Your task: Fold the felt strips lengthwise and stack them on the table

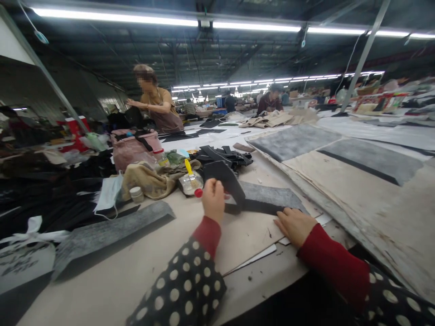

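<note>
A curved black fabric strip (227, 181) is lifted off the table, and my left hand (213, 199) pinches it with its fingers closed. On the table to the right lies a grey fabric piece (272, 195) with a black lower edge. My right hand (295, 224) rests on the right end of that edge, palm down, with its fingers extended. Just behind my left hand is a clear tub (190, 182) with a yellow-handled brush (188, 167) in it. Beyond the lifted strip is a pile of black strips (234, 156).
A long grey piece (115, 235) lies at the left, near a face mask (109, 194), a small jar (136, 194) and a brown cloth (149, 181). A pink bag (134, 151) stands behind. Padded boards (370, 199) fill the right. A person (159, 102) stands across the table.
</note>
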Demonstrator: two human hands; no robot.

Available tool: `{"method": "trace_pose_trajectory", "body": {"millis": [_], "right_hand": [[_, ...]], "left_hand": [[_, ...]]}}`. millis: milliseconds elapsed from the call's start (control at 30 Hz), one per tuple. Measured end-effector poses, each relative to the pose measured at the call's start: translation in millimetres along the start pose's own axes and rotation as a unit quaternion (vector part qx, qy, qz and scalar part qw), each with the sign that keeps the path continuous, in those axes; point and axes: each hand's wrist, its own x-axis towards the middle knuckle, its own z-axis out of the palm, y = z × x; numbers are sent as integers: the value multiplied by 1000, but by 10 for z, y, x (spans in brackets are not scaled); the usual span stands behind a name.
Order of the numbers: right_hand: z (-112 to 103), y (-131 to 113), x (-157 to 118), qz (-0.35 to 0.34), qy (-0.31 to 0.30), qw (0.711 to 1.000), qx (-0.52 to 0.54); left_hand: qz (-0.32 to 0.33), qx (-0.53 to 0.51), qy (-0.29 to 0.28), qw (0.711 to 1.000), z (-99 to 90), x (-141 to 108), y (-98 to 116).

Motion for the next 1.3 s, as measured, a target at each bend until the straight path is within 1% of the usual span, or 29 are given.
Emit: {"method": "trace_pose_trajectory", "body": {"millis": [33,100,167,233,267,300,333,367,400,433,467,500,567,600,667,700,733,767,833,867,933,1033,1100,1167,1233,1300], "right_hand": [[-13,7,2,-7,-1,1000,4],[-32,21,7,-21,-8,1000,17],[-30,32,18,-28,-17,999,27],[1,49,29,-29,-23,999,31],[28,64,33,-28,-30,999,34],[59,85,36,-28,-38,998,38],[93,112,39,-29,-45,997,46],[124,143,43,-30,-53,996,59],[148,176,50,-30,-57,995,75],[159,204,62,-30,-57,994,93],[152,223,78,-31,-51,992,110],[123,227,100,-35,-40,990,127],[2,172,155,-57,-10,986,154],[-82,111,187,-71,6,984,165],[-268,-68,256,-106,27,976,187],[-358,-176,291,-121,34,972,197],[-439,-290,326,-136,39,968,206],[-511,-403,360,-151,44,964,214],[-622,-613,424,-183,46,957,220],[-665,-707,453,-199,44,954,220],[-726,-872,506,-235,35,946,220],[-766,-1085,579,-280,38,933,221],[-771,-1217,640,-302,56,925,224],[-788,-1347,717,-324,81,915,226],[-851,-1477,801,-343,106,906,224],[-975,-1606,879,-354,121,902,215]], "left_hand": [[13,-24,37,999,-228,97,69],[39,-37,116,992,-748,281,225],[68,-23,219,973,-1295,438,410],[79,0,299,951,-1797,544,621],[98,16,328,939,-2013,570,732],[116,30,341,933,-2196,574,841],[148,50,337,928,-2342,555,944],[183,88,347,916,-2449,515,1035],[216,140,337,906,-2513,455,1107],[245,204,321,892,-2535,377,1156],[265,274,298,875,-2515,283,1177],[277,339,266,859,-2454,175,1166],[291,439,183,830,-2226,-74,1047],[299,468,120,823,-2073,-210,944],[276,500,-45,819,-1736,-481,681],[261,513,-134,807,-1574,-606,540],[248,519,-224,787,-1431,-717,406],[247,520,-284,767,-1314,-810,287],[242,519,-340,746,-1174,-936,125],[241,517,-352,742,-1150,-971,88],[246,509,-363,741,-1174,-999,96],[262,504,-361,739,-1325,-960,245],[254,511,-346,745,-1481,-868,360],[222,523,-319,759,-1687,-708,436],[173,544,-282,771,-1928,-499,453],[126,568,-253,773,-2153,-290,407]]}}
